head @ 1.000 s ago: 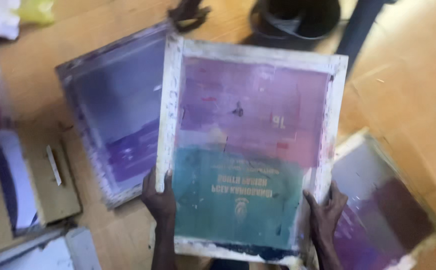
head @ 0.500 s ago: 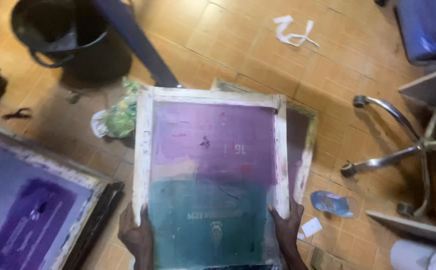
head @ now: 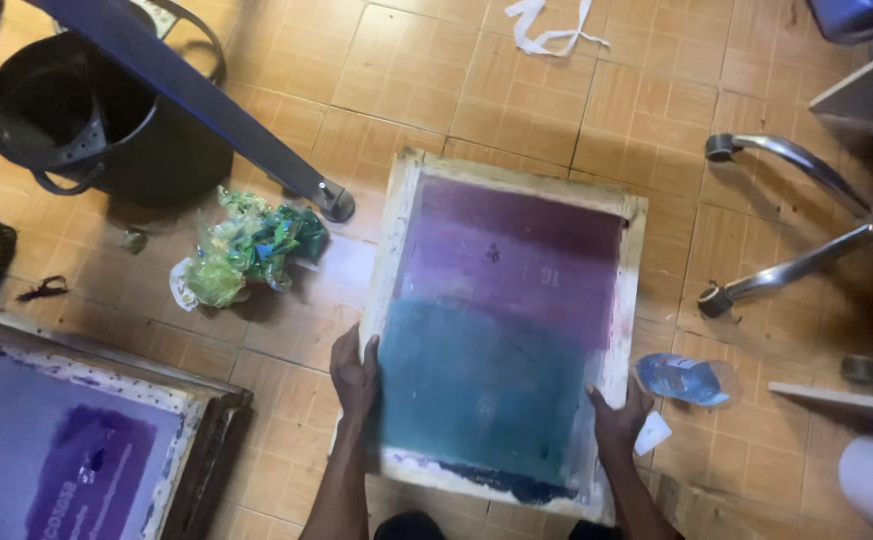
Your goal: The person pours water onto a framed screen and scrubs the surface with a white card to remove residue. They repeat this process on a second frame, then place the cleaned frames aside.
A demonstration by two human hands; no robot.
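Both hands grip a wooden-framed screen [head: 502, 325] low over the tiled floor [head: 437, 90] — left hand [head: 355, 372] clamped on its left rail, right hand [head: 619, 418] on the lower right corner. It looks nearly set down, not yet released; a black bucket [head: 77, 120] sits at ten o'clock.

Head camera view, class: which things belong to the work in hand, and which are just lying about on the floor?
In hand:
wooden-framed printing screen
left hand, gripping its left edge
right hand, gripping its right edge

Lying about:
black bucket
crumpled green plastic
crushed plastic bottle
second screen frame
chair base
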